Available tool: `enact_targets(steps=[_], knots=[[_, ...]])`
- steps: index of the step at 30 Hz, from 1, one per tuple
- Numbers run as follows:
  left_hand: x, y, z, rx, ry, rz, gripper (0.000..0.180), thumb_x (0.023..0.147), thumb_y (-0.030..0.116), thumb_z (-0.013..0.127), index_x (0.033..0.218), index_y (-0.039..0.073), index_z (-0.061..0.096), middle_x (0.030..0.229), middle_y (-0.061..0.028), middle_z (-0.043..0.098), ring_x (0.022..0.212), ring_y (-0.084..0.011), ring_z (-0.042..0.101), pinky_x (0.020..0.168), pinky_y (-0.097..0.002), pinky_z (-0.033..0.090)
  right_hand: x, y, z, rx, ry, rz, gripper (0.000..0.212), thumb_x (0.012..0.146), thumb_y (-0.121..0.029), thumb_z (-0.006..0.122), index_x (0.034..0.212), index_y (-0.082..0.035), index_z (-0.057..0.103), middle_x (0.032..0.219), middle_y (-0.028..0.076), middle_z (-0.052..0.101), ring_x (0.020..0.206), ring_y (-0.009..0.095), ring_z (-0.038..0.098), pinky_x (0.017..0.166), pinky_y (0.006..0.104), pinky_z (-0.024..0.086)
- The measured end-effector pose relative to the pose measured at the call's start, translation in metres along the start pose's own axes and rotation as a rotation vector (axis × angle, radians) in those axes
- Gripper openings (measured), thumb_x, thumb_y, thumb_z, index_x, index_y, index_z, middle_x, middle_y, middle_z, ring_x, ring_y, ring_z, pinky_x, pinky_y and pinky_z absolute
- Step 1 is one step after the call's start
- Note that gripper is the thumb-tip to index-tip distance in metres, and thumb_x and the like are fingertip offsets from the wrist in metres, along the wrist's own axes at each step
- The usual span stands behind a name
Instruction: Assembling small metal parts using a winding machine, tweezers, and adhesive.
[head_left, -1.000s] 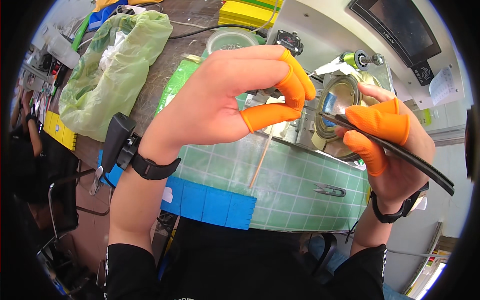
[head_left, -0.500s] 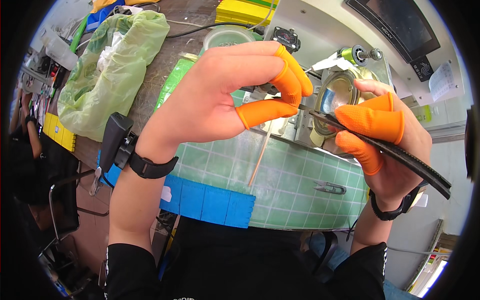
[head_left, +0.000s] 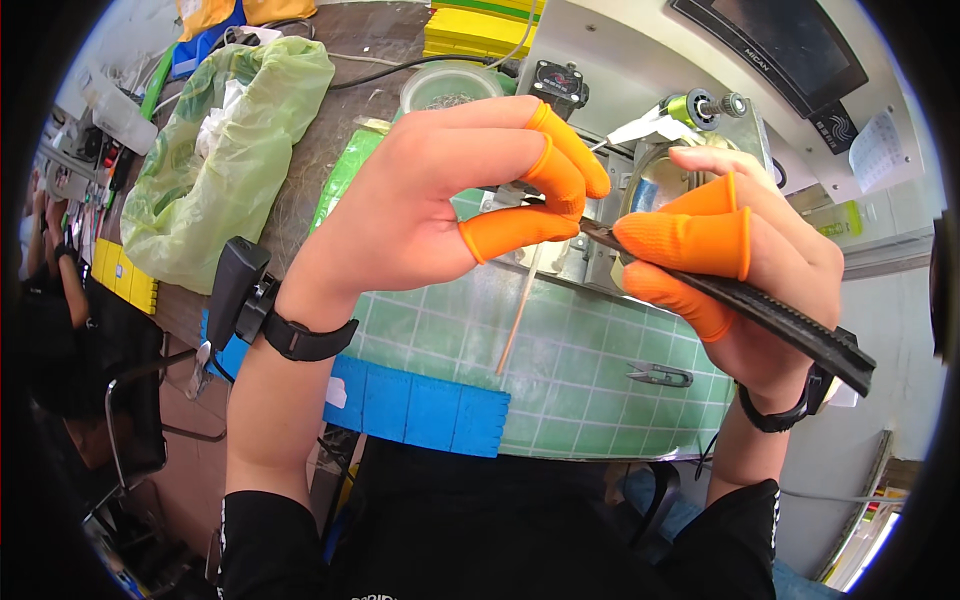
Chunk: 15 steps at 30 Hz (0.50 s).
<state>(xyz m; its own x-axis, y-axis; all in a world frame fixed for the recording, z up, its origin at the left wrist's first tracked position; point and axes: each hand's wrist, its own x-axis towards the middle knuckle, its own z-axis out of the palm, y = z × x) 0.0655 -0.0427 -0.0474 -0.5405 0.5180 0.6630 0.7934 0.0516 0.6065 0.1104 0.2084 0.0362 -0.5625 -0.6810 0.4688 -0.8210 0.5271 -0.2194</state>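
Observation:
Over a green gridded mat [head_left: 570, 350], my two hands meet near a metal fixture. My left hand [head_left: 440, 190], with orange finger cots on its fingertips, is closed in a pinch; whatever sits between thumb and fingers is mostly hidden. My right hand [head_left: 750, 250], also in orange cots, grips black tweezers [head_left: 790, 325] with ridged sides. Their narrow end reaches to my left fingertips, and the broad end points down to the right. A thin wooden stick [head_left: 517, 315] lies on the mat below my left fingers.
Thread snips [head_left: 660, 374] lie on the mat at right. A blue strip [head_left: 410, 403] runs along its near edge. Behind my hands stands a white machine with a dark screen [head_left: 785, 45]. A round tub [head_left: 450, 85] and a pale green bag [head_left: 225, 150] are at the back left.
My right hand and the tweezers have moved left, and their narrow end now meets my left fingertips. My left hand has shifted slightly left.

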Motion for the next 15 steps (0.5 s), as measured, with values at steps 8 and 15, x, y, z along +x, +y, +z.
enact_targets(steps=[8, 15], knots=[[-0.001, 0.004, -0.001, 0.006, 0.025, -0.04, 0.016, 0.082, -0.002, 0.082, 0.092, 0.003, 0.071, 0.107, -0.0126, 0.078, 0.095, -0.0254, 0.072, 0.099, -0.0422, 0.059, -0.02, -0.004, -0.023, 0.149, 0.193, 0.144, 0.048, 0.085, -0.017, 0.09, 0.119, 0.009, 0.07, 0.099, 0.019, 0.076, 0.093, 0.03, 0.072, 0.093, 0.05, 0.058], [-0.001, 0.005, 0.001, -0.006, 0.022, -0.061, 0.015, 0.082, -0.002, 0.082, 0.091, 0.003, 0.071, 0.105, -0.0124, 0.078, 0.097, -0.0254, 0.071, 0.102, -0.0437, 0.058, -0.049, -0.026, -0.087, 0.101, -0.793, 0.315, 0.024, 0.086, -0.021, 0.081, 0.096, -0.002, 0.07, 0.092, 0.017, 0.069, 0.074, 0.034, 0.068, 0.068, 0.0422, 0.056]])
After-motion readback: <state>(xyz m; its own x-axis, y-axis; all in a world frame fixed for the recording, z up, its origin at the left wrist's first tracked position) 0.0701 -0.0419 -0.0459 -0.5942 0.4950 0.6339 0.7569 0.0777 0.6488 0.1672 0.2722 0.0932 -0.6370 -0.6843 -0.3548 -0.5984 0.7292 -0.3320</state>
